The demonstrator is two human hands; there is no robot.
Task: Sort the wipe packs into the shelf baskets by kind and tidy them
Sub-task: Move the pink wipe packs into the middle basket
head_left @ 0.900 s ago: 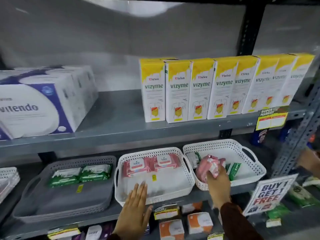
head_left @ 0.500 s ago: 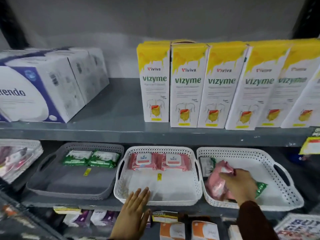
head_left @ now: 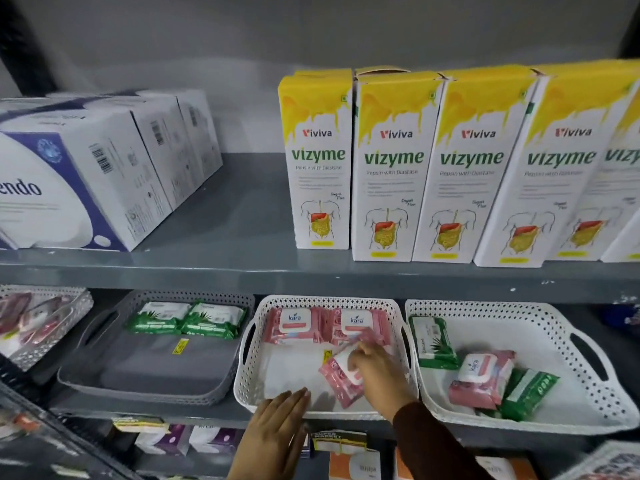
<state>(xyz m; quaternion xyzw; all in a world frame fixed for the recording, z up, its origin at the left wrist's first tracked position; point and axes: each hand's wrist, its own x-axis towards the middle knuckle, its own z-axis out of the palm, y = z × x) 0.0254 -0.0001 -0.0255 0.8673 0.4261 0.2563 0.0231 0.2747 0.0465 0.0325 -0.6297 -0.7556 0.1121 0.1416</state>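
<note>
Three baskets stand on the lower shelf. The grey basket (head_left: 86, 382) holds two green wipe packs (head_left: 187, 320) at its back. The middle white basket (head_left: 247, 375) has two pink Kara packs (head_left: 294, 323) along the back. My right hand (head_left: 379, 372) is inside it, shut on a third pink pack (head_left: 337, 379). My left hand (head_left: 277, 431) rests flat and open on that basket's front rim. The right white basket (head_left: 568, 341) still mixes a pink pack (head_left: 481, 375) with green packs (head_left: 431, 341).
Yellow-and-white Vizyme cartons (head_left: 394, 168) and white-and-blue boxes (head_left: 86, 174) fill the shelf above. A clear basket (head_left: 38, 323) of pinkish packs sits at far left. Small boxes (head_left: 349, 459) line the shelf below.
My right hand lifted a pink pack out of the right basket and carried it left into the middle basket. The camera moved closer. My left hand stayed on the middle basket's rim.
</note>
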